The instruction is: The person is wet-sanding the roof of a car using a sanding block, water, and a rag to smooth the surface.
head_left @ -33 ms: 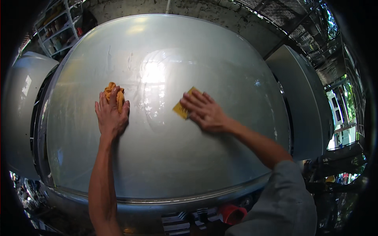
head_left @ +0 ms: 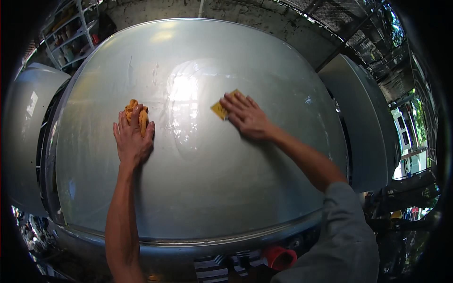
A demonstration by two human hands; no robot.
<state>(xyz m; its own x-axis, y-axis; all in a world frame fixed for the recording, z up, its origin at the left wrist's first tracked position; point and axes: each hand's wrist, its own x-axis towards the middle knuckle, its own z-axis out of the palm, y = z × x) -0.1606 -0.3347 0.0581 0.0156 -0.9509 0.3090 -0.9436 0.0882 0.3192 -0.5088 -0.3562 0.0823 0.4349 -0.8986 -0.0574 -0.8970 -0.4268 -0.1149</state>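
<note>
The right hand point(head_left: 248, 119), fingers extended and slightly apart, has slid the flat yellow sheet point(head_left: 218, 111) slightly farther, onto another patch. The left hand point(head_left: 133, 145) covers a crumpled orange cloth point(head_left: 128, 111) (whether its fingers clamp it, I cannot tell). Both lie on a glossy, domed silver-grey panel point(head_left: 212, 193); a grey-framed shelf rack point(head_left: 85, 27) stands far left, a red cup-shaped container point(head_left: 274, 257) near.
</note>
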